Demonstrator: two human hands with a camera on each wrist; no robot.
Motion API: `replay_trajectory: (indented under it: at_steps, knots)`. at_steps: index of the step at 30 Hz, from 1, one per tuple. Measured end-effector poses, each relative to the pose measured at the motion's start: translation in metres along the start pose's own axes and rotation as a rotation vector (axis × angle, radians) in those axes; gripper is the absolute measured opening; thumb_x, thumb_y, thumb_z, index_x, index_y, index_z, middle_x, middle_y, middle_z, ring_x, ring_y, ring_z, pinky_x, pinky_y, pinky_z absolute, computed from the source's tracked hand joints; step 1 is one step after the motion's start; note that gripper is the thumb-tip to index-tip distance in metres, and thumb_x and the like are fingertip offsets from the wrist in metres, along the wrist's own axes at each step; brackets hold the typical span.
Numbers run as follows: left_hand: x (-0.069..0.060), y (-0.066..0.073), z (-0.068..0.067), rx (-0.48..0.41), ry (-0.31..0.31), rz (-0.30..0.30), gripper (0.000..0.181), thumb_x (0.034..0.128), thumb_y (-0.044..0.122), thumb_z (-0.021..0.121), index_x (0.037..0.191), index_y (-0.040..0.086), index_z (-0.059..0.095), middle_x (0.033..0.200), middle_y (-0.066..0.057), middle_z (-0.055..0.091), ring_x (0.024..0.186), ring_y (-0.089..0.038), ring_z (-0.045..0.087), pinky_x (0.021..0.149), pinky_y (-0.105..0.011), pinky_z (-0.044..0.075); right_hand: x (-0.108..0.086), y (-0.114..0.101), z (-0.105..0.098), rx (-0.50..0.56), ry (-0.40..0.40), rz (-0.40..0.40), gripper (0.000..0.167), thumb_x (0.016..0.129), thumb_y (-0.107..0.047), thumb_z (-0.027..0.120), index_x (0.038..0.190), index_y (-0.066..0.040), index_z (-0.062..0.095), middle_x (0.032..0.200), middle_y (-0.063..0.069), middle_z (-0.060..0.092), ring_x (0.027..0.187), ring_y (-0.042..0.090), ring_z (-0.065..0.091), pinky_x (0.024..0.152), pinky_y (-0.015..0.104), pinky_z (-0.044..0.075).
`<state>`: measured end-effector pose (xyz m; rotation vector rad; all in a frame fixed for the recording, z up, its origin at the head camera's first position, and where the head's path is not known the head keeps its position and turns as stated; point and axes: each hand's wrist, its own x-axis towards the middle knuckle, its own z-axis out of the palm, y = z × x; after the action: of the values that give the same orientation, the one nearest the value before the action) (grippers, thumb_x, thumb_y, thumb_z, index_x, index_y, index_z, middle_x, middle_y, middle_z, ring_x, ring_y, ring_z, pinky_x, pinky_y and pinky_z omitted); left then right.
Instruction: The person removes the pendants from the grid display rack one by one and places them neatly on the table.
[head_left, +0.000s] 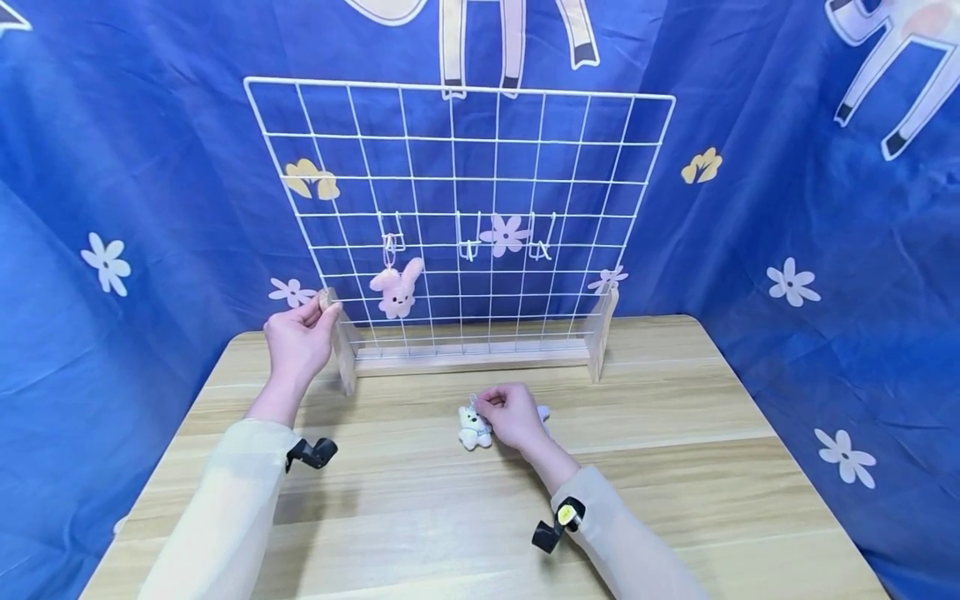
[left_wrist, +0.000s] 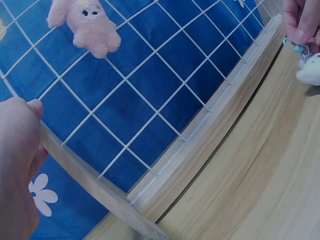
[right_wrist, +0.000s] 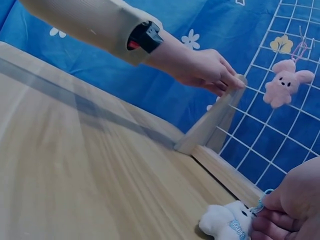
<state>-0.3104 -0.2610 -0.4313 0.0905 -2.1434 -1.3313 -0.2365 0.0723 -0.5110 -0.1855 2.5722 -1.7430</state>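
My left hand (head_left: 298,337) grips the top of the wooden side stand (head_left: 345,354) that holds up a white wire grid (head_left: 468,177). In the middle of the table, my right hand (head_left: 513,414) pinches the light blue cord loop (right_wrist: 260,204) of a small white plush charm (head_left: 474,429). The charm, with a dark nose and a blue band, lies at or just above the tabletop; which one I cannot tell. A pink plush bunny (head_left: 397,289) hangs by its loop from the left hook (head_left: 393,232) on the grid. A pale lavender thing (head_left: 543,412) is mostly hidden behind the right hand.
Two more white wire hooks, a middle one (head_left: 468,246) and a right one (head_left: 540,246), hang bare on the grid. The grid's wooden base bar (head_left: 472,362) stands near the back of the wooden table (head_left: 420,517). A blue patterned cloth (head_left: 757,192) surrounds the table.
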Motion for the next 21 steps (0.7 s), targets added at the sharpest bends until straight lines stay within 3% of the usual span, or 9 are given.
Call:
replay_trajectory:
  at_steps: [8, 12, 21]
  knots:
    - [0.0, -0.003, 0.001, -0.015, 0.009, 0.0, 0.037, 0.0962, 0.014, 0.081, 0.127, -0.003, 0.072, 0.116, -0.023, 0.071, 0.1, -0.003, 0.071, 0.083, -0.011, 0.057, 0.015, -0.001, -0.003, -0.024, -0.042, 0.087, 0.005, 0.097, -0.011, 0.076, 0.095, -0.007, 0.077, 0.086, 0.002, 0.07, 0.077, 0.016, 0.063, 0.07, 0.027, 0.055]
    - [0.0, -0.001, 0.001, -0.016, 0.004, -0.002, 0.037, 0.0967, 0.015, 0.081, 0.128, -0.002, 0.071, 0.117, -0.023, 0.071, 0.102, -0.006, 0.072, 0.083, -0.012, 0.057, 0.02, 0.001, -0.004, -0.028, -0.038, 0.13, 0.006, 0.097, -0.013, 0.077, 0.095, -0.007, 0.077, 0.085, 0.003, 0.07, 0.069, 0.014, 0.06, 0.054, 0.023, 0.05]
    - [0.001, 0.0, 0.0, -0.021, -0.009, -0.02, 0.039, 0.0978, 0.017, 0.08, 0.13, -0.002, 0.07, 0.12, -0.023, 0.07, 0.107, -0.015, 0.072, 0.085, -0.014, 0.057, 0.024, 0.001, -0.007, 0.011, -0.023, 0.124, 0.008, 0.097, -0.01, 0.076, 0.102, -0.005, 0.077, 0.09, 0.002, 0.072, 0.075, 0.016, 0.063, 0.057, 0.024, 0.055]
